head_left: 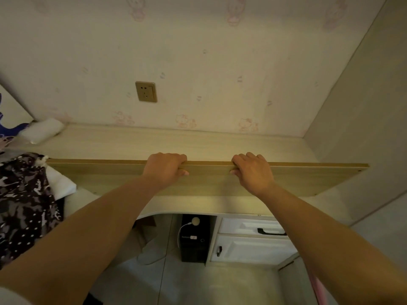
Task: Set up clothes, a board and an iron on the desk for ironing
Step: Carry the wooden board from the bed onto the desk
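Observation:
A long pale wooden board (308,179) stands on its long edge on the desk (198,144), tilted toward me and spanning most of the desk's width. My left hand (165,168) grips its top edge left of centre, fingers curled over the far side and thumb on the near face. My right hand (253,170) grips the same edge just right of centre in the same way. Dark clothes with a white pattern (24,194) lie heaped at the desk's left end, over a white cloth (62,183). No iron is in view.
A wall socket (146,91) sits above the desk's back edge. A white folded item (41,130) lies at the back left corner. A side panel (356,128) closes the right end. Under the desk stand a black computer tower (193,241) and white drawers (251,241).

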